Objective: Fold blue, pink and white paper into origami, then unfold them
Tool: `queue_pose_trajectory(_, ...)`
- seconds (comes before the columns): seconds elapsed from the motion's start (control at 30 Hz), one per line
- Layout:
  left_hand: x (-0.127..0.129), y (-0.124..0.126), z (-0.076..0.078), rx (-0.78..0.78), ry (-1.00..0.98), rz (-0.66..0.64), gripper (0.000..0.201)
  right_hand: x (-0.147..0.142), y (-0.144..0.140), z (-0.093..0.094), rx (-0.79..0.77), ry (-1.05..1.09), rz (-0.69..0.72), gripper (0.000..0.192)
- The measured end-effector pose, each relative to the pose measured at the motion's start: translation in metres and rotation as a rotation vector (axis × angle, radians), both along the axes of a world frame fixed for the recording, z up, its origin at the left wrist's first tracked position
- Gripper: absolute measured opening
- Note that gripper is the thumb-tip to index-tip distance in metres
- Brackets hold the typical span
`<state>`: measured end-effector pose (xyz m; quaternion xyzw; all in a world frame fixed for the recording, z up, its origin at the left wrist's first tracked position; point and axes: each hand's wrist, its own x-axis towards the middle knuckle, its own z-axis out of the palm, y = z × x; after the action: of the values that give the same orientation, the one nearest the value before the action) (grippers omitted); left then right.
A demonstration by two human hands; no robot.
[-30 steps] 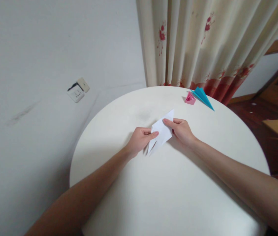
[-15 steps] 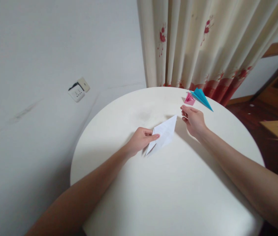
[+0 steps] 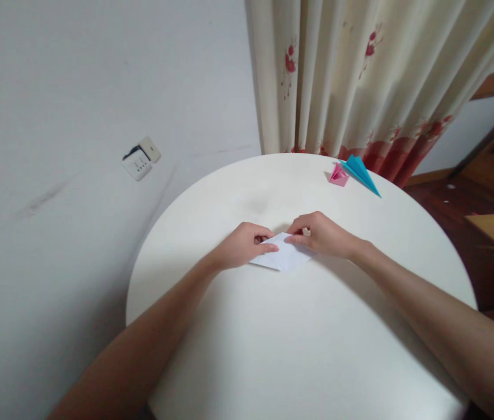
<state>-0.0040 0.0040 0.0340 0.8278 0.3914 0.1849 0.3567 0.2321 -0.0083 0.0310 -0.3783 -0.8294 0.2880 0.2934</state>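
Round white table (image 3: 316, 350) fills lower frame, wall socket (image 3: 140, 161) upper left. Left hand (image 3: 242, 245) pins white folded paper (image 3: 282, 258) at centre; right hand (image 3: 323, 234) presses fingertips on it. Pink (image 3: 338, 175) and blue folded papers (image 3: 363, 172) lie upper right.

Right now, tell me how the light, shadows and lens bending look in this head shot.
Head view: soft, even light with no glare on the white table; faint shadows lie beside both forearms and under the left hand and right hand on the white folded paper. Wide-lens bending curves the curtain and the wall edges; the far right corner is blurred.
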Motion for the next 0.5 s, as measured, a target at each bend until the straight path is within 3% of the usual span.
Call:
queue_pose_trajectory(0.07,0.000,0.002,0.001,0.229,-0.089,0.122,0.025,-0.002,0.004,-0.005,-0.050,0.086,-0.094,0.023)
queue_pose_trajectory(0.13,0.001,0.006,-0.002,0.459,-0.208,0.332,0.037,-0.005,0.010,-0.010,-0.085,0.247,-0.268,0.023)
queue_pose_trajectory(0.2,0.003,0.010,-0.010,0.529,-0.330,0.517,0.047,-0.008,0.014,-0.015,-0.143,0.460,-0.461,0.023)
queue_pose_trajectory(0.3,0.010,0.012,-0.027,0.287,-0.499,0.579,0.063,-0.015,0.014,-0.023,-0.246,0.701,-0.573,0.024)
queue_pose_trajectory(0.4,0.019,0.010,-0.040,-0.003,-0.617,0.486,0.072,-0.026,0.009,-0.027,-0.329,0.803,-0.517,0.027)
queue_pose_trajectory(0.5,0.025,0.006,-0.042,-0.138,-0.694,0.406,0.074,-0.036,0.002,-0.029,-0.411,0.844,-0.448,0.031)
